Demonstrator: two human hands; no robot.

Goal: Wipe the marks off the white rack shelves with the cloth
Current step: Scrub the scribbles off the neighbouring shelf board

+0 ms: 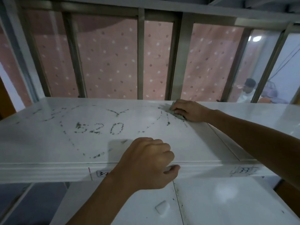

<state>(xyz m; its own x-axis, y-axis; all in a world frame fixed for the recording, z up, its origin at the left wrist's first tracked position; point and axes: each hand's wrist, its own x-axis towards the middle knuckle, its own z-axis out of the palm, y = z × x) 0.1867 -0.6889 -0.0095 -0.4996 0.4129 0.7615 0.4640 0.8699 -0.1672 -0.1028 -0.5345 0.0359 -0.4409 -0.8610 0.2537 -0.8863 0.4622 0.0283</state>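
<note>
Fingers [176, 109] of your right hand [188, 111] press down on the small pale-green cloth [177, 114], pinning it flat to the glossy white rack shelf [48, 143] at its far right edge, where the dark scrawled marks [99, 128] begin. Most of the cloth is hidden under your palm. Your left hand [146, 163] curls over the shelf's front lip, fingers clenched on top and thumb hooked beneath, likely to steady the rack against the rubbing. Beyond the cloth, the "520" and the big dotted outline remain unwiped, so the job looks barely begun. Behind stands a spotted pink curtain [105, 59].
</note>
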